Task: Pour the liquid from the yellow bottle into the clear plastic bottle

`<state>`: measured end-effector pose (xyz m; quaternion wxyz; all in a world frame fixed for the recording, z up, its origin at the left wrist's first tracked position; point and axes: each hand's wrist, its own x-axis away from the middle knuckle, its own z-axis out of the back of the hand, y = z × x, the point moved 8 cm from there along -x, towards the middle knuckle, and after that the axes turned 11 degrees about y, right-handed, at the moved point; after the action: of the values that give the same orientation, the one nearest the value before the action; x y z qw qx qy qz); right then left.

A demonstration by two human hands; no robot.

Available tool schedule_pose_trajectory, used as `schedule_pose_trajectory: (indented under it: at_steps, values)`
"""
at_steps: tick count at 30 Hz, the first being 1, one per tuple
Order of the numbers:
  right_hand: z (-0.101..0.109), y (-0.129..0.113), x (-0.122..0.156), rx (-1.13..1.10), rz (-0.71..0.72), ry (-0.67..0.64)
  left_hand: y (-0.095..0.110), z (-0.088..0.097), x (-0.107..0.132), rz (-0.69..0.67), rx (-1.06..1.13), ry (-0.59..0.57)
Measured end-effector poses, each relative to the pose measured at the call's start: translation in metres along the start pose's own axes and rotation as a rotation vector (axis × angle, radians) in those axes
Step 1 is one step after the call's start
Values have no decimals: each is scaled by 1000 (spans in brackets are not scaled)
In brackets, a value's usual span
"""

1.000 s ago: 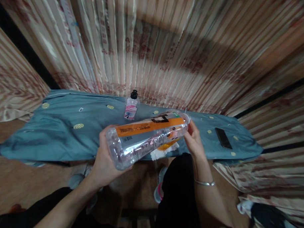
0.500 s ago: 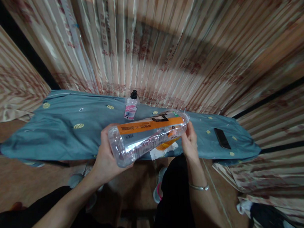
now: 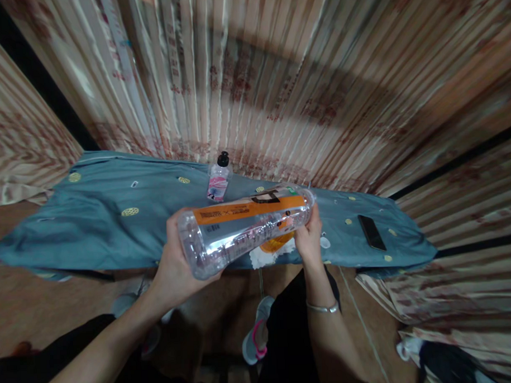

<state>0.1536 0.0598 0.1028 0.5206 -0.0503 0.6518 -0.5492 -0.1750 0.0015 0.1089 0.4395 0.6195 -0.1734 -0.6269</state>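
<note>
I hold a large clear plastic bottle (image 3: 240,228) with an orange label on its side, above the near edge of a table under a blue cloth (image 3: 114,219). My left hand (image 3: 174,261) is wrapped round its base end. At the neck end my right hand (image 3: 308,234) is closed around the bottle; the cap itself is hidden by the fingers. Below the bottle, an orange thing on a white cloth (image 3: 274,249) lies on the blue cloth, partly hidden.
A small bottle with a black cap and pink label (image 3: 220,179) stands at the table's far edge. A black phone (image 3: 371,232) lies on the cloth to the right. Striped curtains (image 3: 276,73) hang behind. My legs and shoes (image 3: 254,337) are below.
The bottle's neck end and my right hand have shifted slightly left and toward me. My right fingers have closed more tightly round the neck. My left hand keeps its hold.
</note>
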Motion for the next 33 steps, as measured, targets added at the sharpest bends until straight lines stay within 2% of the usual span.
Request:
schedule_pose_trajectory:
  at_steps: [10,17,23,33]
  values:
    - [-3,2,3,152,36,-44,-8,0,4,126,32,3]
    - [-5,3,2,226,65,-57,-4,-2,2,132,4,-5]
    - [-4,10,3,242,100,-19,9,-3,-2,67,33,39]
    - [-6,13,7,270,111,-45,9,-2,-2,134,15,44]
